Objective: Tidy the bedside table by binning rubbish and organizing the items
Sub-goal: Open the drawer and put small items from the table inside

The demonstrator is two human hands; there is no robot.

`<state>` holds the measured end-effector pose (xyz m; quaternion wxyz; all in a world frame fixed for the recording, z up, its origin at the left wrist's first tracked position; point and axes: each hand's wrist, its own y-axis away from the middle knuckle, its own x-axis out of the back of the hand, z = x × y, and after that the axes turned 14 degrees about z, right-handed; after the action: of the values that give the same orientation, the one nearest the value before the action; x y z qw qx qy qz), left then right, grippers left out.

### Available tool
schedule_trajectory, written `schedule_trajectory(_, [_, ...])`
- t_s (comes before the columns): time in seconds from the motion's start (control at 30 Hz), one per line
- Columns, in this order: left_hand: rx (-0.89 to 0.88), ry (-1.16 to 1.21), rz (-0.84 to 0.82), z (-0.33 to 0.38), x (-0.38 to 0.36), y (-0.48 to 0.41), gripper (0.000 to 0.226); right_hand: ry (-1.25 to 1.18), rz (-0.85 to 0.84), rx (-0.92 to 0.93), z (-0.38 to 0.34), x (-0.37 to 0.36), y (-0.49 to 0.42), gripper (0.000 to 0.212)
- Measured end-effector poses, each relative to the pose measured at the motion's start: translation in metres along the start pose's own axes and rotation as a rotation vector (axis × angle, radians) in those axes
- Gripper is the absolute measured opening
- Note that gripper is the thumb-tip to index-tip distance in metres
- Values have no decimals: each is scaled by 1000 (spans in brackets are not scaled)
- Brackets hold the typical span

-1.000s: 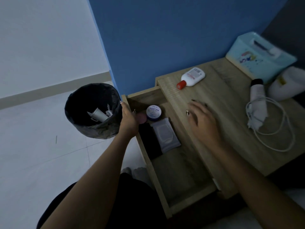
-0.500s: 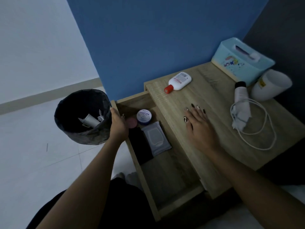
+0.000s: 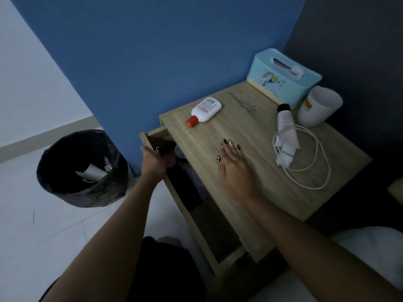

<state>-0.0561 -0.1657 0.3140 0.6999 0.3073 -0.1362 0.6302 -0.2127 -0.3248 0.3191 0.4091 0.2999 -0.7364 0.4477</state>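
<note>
Against the frame 0.5 s ago, the bin [image 3: 81, 168] is no longer held up: it is set on the pale floor [image 3: 32, 214] at the far left, upright, its black liner open upward, with white crumpled rubbish [image 3: 93, 172] seen inside. The drawer [image 3: 196, 216] is now pushed further in, so that only a narrow dark strip is exposed; the small jar and the wipes pack seen earlier are mostly hidden beneath the table top.

The left hand [image 3: 153, 161] is placed on the drawer's left wall near its back corner, fingers curled over the edge; a pinkish object is seen at the fingertips, but whether it is pinched cannot be told. The long axis of the drawer runs from the near edge toward the blue wall.

On the bedside table [image 3: 250, 203], 1 white bottle [image 3: 205, 110] is laid on its side, red cap pointed to the near left, long axis diagonal. The right hand [image 3: 234, 168] is pressed flat on the top, fingers spread, nothing gripped. Further right, a white tube [image 3: 285, 134] is laid with its black cap toward the wall, within a looped white cable [image 3: 322, 164]. Behind are a blue tissue box [image 3: 283, 77] and a white cup [image 3: 316, 107].
</note>
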Motion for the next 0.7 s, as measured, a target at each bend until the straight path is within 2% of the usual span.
schedule_trajectory(0.1, [58, 75, -34, 8, -17, 0, 50, -13, 21, -17, 1, -4, -1, 51])
schedule_trajectory(0.23, [225, 236, -57, 26, -33, -6, 89, -38, 45, -22, 1, -6, 0, 49])
schedule_trajectory(0.3, [241, 258, -100, 37, -38, -8, 99, -40, 53, -20, 2, -5, 0, 48])
schedule_trajectory(0.37, [243, 272, -141, 44, -44, -9, 96, -40, 59, -25, 2, -5, 0, 47])
schedule_trajectory(0.53, [205, 179, -95, 44, -55, -12, 90, -52, 65, -22, 3, -4, 0, 47])
schedule_trajectory(0.7, [189, 233, -113, 41, -63, -17, 77, -65, 68, -17, 4, -4, -1, 48])
